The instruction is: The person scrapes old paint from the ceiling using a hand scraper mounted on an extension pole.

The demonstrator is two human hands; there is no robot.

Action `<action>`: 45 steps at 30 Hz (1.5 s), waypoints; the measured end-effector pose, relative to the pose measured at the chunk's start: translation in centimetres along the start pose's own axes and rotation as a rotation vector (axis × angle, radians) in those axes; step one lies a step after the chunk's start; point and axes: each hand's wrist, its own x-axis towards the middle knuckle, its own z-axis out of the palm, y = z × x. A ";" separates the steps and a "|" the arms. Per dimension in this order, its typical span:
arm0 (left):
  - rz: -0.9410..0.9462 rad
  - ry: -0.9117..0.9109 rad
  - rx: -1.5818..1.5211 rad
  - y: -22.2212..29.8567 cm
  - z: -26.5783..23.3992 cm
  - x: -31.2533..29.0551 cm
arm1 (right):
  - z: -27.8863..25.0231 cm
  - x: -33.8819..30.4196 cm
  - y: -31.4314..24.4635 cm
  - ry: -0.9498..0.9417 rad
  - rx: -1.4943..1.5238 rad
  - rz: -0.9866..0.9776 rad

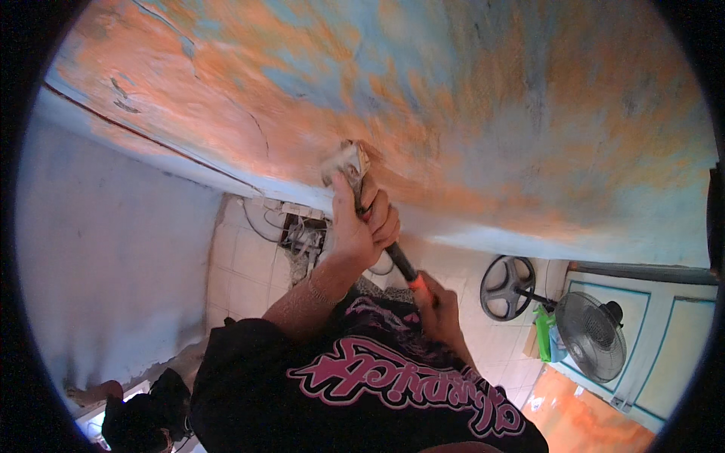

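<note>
A long-handled scraper with a black and orange handle presses its pale blade against a wall of patchy orange and blue paint. My left hand is shut on the upper handle just below the blade. My right hand is shut on the lower, orange end of the handle. Both forearms rise from my black shirt with pink lettering.
A pale blue side wall stands at left. On the tiled floor lie tangled cables. A standing fan, its round base, a green bag and a light blue panelled door are at right.
</note>
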 end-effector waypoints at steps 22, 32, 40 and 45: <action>-0.194 0.051 0.092 -1.4 -1.4 -0.2 | 1.9 -1.2 4.2 0.183 -0.088 -0.019; -0.246 0.038 0.227 -3.9 -2.8 -0.4 | 3.4 -2.0 6.1 0.389 -0.217 -0.131; -0.084 0.150 0.142 -2.3 -1.9 -0.1 | 1.3 -0.7 1.8 0.153 -0.137 -0.043; -0.177 0.088 0.236 -5.0 -2.7 -0.9 | 2.4 -2.9 5.9 0.269 -0.090 0.039</action>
